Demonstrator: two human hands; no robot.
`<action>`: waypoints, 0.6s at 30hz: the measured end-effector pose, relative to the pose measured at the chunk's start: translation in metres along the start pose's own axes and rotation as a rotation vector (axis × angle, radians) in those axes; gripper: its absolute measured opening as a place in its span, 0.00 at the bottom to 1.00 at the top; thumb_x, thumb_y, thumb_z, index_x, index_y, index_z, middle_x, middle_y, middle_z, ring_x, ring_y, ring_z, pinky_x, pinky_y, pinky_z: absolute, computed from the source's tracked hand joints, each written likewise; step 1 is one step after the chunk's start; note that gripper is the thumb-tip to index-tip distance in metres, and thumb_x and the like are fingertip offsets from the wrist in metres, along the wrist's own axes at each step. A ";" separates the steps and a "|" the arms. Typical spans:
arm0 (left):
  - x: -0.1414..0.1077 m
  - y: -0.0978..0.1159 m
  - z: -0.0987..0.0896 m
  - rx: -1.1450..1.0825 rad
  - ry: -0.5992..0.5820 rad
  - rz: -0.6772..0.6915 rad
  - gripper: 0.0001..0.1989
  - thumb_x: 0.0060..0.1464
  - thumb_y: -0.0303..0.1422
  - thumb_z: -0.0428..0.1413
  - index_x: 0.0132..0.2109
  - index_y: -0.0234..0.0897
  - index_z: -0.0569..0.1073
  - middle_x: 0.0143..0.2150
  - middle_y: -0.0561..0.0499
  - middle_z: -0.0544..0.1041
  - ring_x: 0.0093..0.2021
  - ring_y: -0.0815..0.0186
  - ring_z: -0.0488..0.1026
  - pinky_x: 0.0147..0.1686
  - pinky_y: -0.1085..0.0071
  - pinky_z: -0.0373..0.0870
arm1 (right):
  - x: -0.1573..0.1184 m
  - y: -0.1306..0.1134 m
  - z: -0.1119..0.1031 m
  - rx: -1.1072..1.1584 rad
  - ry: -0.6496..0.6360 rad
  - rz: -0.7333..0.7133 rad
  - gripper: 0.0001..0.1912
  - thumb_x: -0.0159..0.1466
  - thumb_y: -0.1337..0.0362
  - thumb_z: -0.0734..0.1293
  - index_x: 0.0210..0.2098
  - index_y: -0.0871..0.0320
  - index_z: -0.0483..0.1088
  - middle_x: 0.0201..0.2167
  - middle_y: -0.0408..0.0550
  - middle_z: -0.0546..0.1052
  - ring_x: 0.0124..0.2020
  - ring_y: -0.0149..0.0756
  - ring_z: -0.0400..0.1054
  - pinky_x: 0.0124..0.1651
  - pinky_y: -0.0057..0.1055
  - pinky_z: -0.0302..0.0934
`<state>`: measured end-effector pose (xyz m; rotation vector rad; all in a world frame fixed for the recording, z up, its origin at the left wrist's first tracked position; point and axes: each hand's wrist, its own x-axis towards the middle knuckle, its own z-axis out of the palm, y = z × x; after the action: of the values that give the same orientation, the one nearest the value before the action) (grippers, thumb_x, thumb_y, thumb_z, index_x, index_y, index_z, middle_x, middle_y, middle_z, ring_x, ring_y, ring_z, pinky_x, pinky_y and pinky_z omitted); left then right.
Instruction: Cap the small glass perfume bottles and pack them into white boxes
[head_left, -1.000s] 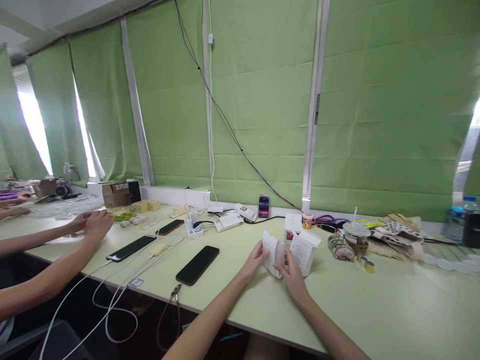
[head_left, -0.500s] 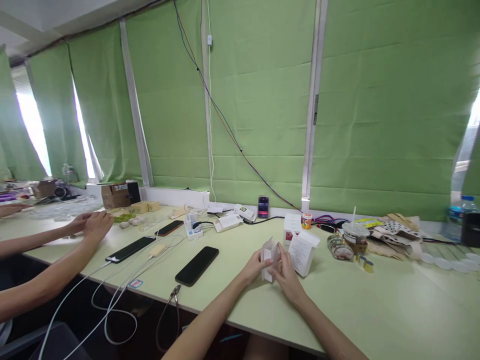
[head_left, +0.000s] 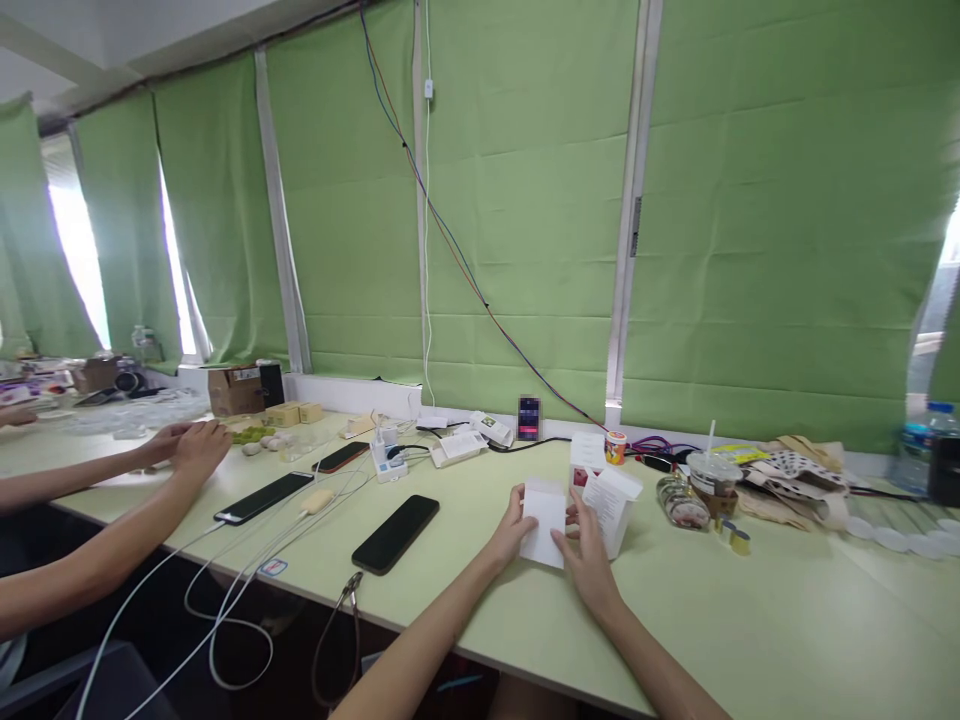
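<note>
Between my two hands is a small white paper box (head_left: pixel 544 525), held just above the table with a plain white face turned toward me. My left hand (head_left: pixel 513 528) grips its left edge, thumb on the front and fingers behind. On the right edge, my right hand (head_left: pixel 589 555) holds it with the thumb at the front; some fingertips are hidden. Right behind my right hand stands an open white box with printed text (head_left: pixel 616 505). Another white box with a red picture (head_left: pixel 585 455) is beside it, farther back.
Left of my hands lies a black phone (head_left: pixel 396 534). A power strip (head_left: pixel 388 462) with white cables stands farther left. A co-worker's hands (head_left: pixel 196 448) are at the left. To the right are a lidded cup with a straw (head_left: pixel 711 470), tape rolls (head_left: pixel 733 536) and cloth pieces (head_left: pixel 802 480).
The white box has turned in my hands: its open, folded side showed before, and now a flat blank face is toward me. My right fingers have shifted along its edge.
</note>
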<state>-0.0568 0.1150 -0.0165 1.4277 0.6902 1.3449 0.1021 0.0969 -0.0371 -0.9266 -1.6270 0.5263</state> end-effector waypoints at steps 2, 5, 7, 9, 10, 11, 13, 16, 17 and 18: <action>0.000 0.001 0.001 0.058 -0.020 0.025 0.27 0.50 0.33 0.58 0.57 0.40 0.60 0.52 0.46 0.71 0.52 0.57 0.67 0.50 0.63 0.64 | 0.000 0.001 -0.002 -0.039 0.008 -0.015 0.32 0.63 0.56 0.60 0.64 0.52 0.48 0.44 0.50 0.65 0.46 0.42 0.64 0.46 0.40 0.63; 0.000 0.006 0.003 0.082 -0.100 0.058 0.29 0.51 0.38 0.59 0.59 0.37 0.61 0.55 0.43 0.70 0.55 0.53 0.65 0.53 0.61 0.62 | 0.001 0.001 -0.004 -0.046 0.030 -0.047 0.30 0.61 0.58 0.61 0.62 0.50 0.52 0.46 0.50 0.64 0.46 0.42 0.64 0.46 0.40 0.63; 0.001 0.009 0.003 0.078 -0.129 0.093 0.30 0.50 0.38 0.60 0.59 0.37 0.63 0.57 0.42 0.68 0.57 0.52 0.63 0.56 0.60 0.59 | 0.001 0.000 -0.005 -0.042 0.032 -0.067 0.28 0.61 0.60 0.62 0.60 0.50 0.55 0.50 0.50 0.63 0.49 0.43 0.62 0.46 0.40 0.64; 0.001 0.010 0.003 0.067 -0.129 0.105 0.32 0.48 0.39 0.61 0.59 0.37 0.63 0.60 0.42 0.66 0.59 0.51 0.61 0.57 0.60 0.57 | 0.001 -0.002 -0.005 -0.043 0.026 -0.091 0.24 0.62 0.60 0.62 0.57 0.50 0.58 0.52 0.50 0.63 0.53 0.44 0.60 0.48 0.40 0.63; 0.001 0.009 0.003 0.067 -0.126 0.106 0.33 0.47 0.39 0.62 0.60 0.38 0.62 0.61 0.43 0.64 0.59 0.51 0.61 0.57 0.60 0.57 | 0.001 -0.003 -0.006 -0.043 0.028 -0.100 0.22 0.62 0.60 0.61 0.55 0.50 0.59 0.53 0.50 0.63 0.54 0.44 0.59 0.49 0.41 0.62; 0.001 0.009 0.003 0.072 -0.126 0.106 0.33 0.47 0.39 0.62 0.59 0.39 0.63 0.61 0.43 0.64 0.59 0.51 0.61 0.56 0.60 0.58 | 0.001 -0.005 -0.006 -0.044 0.035 -0.107 0.20 0.63 0.60 0.61 0.54 0.51 0.59 0.53 0.50 0.64 0.55 0.44 0.58 0.51 0.42 0.61; 0.000 0.009 0.003 0.096 -0.148 0.104 0.34 0.46 0.40 0.63 0.59 0.39 0.63 0.60 0.43 0.65 0.58 0.51 0.62 0.56 0.60 0.58 | 0.001 -0.009 -0.008 -0.049 0.048 -0.111 0.17 0.64 0.59 0.59 0.53 0.52 0.60 0.53 0.51 0.66 0.55 0.44 0.59 0.53 0.43 0.58; -0.003 0.009 0.006 0.120 -0.213 0.074 0.34 0.47 0.44 0.61 0.60 0.40 0.62 0.58 0.43 0.68 0.56 0.52 0.64 0.56 0.59 0.58 | -0.001 -0.013 -0.011 -0.071 0.045 -0.120 0.14 0.66 0.58 0.58 0.49 0.53 0.63 0.49 0.51 0.69 0.52 0.43 0.62 0.53 0.44 0.58; -0.003 0.010 0.007 0.117 -0.208 0.052 0.33 0.49 0.47 0.58 0.60 0.40 0.62 0.58 0.43 0.67 0.57 0.52 0.63 0.56 0.58 0.57 | -0.002 -0.014 -0.012 -0.081 0.046 -0.124 0.13 0.66 0.58 0.57 0.47 0.54 0.64 0.46 0.50 0.70 0.49 0.43 0.63 0.51 0.44 0.59; -0.003 0.009 0.007 0.110 -0.183 0.028 0.33 0.51 0.51 0.54 0.60 0.40 0.62 0.59 0.43 0.67 0.58 0.53 0.62 0.57 0.57 0.56 | -0.003 -0.015 -0.013 -0.092 0.052 -0.131 0.12 0.66 0.58 0.58 0.45 0.54 0.65 0.45 0.50 0.71 0.47 0.43 0.65 0.50 0.43 0.61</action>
<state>-0.0526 0.1069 -0.0082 1.6309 0.6330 1.1952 0.1099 0.0840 -0.0237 -0.8873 -1.6625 0.3371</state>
